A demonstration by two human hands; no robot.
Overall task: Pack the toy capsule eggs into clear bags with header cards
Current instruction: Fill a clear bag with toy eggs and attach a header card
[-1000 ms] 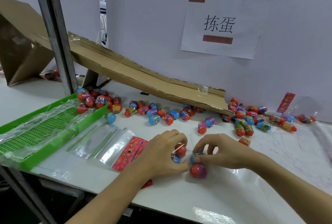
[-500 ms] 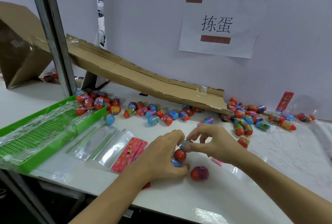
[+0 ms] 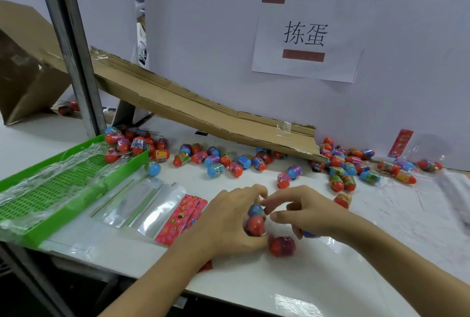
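- We read "拣蛋" on the paper sign (image 3: 306, 36) taped to the wall.
- Our left hand (image 3: 229, 225) curled around a clear bag with eggs (image 3: 255, 223).
- Our right hand (image 3: 305, 215) pinched at the bag's top.
- Another egg (image 3: 282, 246) lay just beside on the table (image 3: 279, 288).

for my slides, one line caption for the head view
Left hand holds bagged eggs; right hand pinches the bag's mouth.

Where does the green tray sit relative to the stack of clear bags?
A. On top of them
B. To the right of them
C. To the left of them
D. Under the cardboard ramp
C: the green tray sits at the table's left edge, with the clear bags lying just to its right.
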